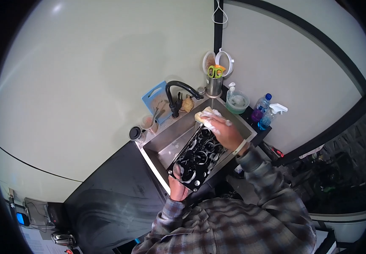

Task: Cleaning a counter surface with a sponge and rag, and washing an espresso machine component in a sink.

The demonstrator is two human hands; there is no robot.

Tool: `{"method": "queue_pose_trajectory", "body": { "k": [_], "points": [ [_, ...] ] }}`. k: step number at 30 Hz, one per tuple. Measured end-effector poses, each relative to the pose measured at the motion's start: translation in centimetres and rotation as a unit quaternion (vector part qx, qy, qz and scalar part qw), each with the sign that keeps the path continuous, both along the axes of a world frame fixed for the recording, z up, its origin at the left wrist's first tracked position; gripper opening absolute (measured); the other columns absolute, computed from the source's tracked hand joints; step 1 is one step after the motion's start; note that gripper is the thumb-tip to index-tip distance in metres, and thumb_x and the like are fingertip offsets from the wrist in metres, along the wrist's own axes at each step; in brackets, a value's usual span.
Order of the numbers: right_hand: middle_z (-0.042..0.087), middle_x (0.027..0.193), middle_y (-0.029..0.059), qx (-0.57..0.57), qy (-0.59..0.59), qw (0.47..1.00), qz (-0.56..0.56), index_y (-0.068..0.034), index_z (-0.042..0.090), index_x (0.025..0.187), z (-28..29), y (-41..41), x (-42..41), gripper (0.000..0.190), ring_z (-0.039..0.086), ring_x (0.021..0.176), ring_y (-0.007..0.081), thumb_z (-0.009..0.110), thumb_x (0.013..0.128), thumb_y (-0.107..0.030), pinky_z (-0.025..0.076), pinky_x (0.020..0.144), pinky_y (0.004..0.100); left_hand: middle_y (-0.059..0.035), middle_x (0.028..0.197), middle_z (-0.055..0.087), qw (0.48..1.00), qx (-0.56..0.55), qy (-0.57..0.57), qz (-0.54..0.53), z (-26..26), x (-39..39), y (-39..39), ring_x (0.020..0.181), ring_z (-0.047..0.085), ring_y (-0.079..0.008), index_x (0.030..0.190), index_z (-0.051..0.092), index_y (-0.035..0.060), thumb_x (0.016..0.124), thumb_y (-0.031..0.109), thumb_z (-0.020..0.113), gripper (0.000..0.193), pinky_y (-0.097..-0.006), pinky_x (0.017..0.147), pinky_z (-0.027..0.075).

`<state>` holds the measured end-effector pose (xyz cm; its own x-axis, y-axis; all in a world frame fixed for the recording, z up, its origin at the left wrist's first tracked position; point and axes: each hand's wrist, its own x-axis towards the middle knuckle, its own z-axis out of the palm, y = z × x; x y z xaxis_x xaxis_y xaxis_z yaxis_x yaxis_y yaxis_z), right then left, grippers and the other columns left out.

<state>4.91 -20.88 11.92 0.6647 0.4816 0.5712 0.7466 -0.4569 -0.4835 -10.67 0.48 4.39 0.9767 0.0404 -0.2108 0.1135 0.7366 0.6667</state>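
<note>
A soapy black rectangular tray (198, 152) with round openings or rings and silvery studs at its near end is tilted over the stainless-steel sink (157, 157). My left hand (179, 189) grips its near left corner, the thumb on top. At the tray's far end, my right hand (229, 135) holds a pale yellow sponge (199, 117) thick with white foam. Foam also clings to my right fingers and around the rings. The black gooseneck faucet (183, 83) curves over the sink's far rim, left of the sponge. The tray's underside is hidden.
Behind the sink stand a blue cutting board (148, 98), a steel utensil holder (214, 86) with green-handled scissors (215, 71), and a tub of soapy liquid (237, 103). Bottles, including a spray bottle (267, 119), line the right. Cups (136, 133) stand left, beside the black countertop (113, 190).
</note>
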Motion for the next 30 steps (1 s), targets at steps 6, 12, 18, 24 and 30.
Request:
{"method": "queue_pose_trajectory", "body": {
  "k": [6,12,18,24,30],
  "points": [
    [0.070,0.099,0.0226,-0.047,0.137,0.980,-0.138,-0.006,0.060,0.125,-1.8,-2.7,-0.3,0.033,0.066,0.094,0.0450,0.057,0.094,-0.014,0.054,0.081,0.0522,-0.0139,0.127,0.064,0.999,0.023,0.022,0.016,-1.1,-0.8,0.7,0.108,0.069,-0.0239,0.138,0.049,-0.0001,0.106,0.040,0.047,0.051,-0.0363,0.090,0.061],
    [0.060,0.135,0.0151,-0.053,-0.015,0.998,-0.012,-0.008,0.059,0.131,0.0,-1.9,-2.4,0.046,0.053,0.130,0.0359,0.054,0.087,0.005,0.044,0.110,0.0410,-0.0172,0.136,0.059,0.999,0.010,0.004,0.037,-0.5,0.6,2.5,0.117,0.065,-0.0268,0.143,0.046,0.0003,0.105,0.044,0.048,0.058,-0.0390,0.098,0.057],
    [0.059,0.135,0.0175,-0.040,0.058,0.996,0.053,-0.004,0.062,0.125,-0.6,-3.5,-3.2,0.041,0.051,0.133,0.0374,0.059,0.084,0.005,0.041,0.112,0.0435,-0.0183,0.138,0.057,0.999,0.003,-0.009,0.046,0.1,0.1,2.5,0.118,0.065,-0.0275,0.145,0.042,0.0000,0.106,0.042,0.047,0.058,-0.0393,0.098,0.058],
    [0.062,0.132,0.0092,-0.014,-0.079,0.997,0.005,-0.010,0.066,0.120,-1.4,2.6,-6.5,0.037,0.055,0.128,0.0335,0.057,0.087,0.003,0.040,0.111,0.0507,-0.0154,0.136,0.058,0.996,-0.042,-0.021,0.080,-0.5,1.3,1.0,0.118,0.064,-0.0279,0.144,0.044,0.0021,0.105,0.042,0.048,0.056,-0.0416,0.100,0.056],
    [0.064,0.132,0.0106,-0.023,0.009,0.998,-0.064,-0.009,0.063,0.127,-1.4,3.8,-6.4,0.041,0.057,0.125,0.0349,0.059,0.087,0.000,0.039,0.112,0.0505,-0.0124,0.121,0.066,0.995,-0.040,0.004,0.087,-0.1,2.1,1.1,0.106,0.069,-0.0240,0.132,0.052,0.0002,0.105,0.041,0.049,0.049,-0.0381,0.090,0.061]
  ]
}}
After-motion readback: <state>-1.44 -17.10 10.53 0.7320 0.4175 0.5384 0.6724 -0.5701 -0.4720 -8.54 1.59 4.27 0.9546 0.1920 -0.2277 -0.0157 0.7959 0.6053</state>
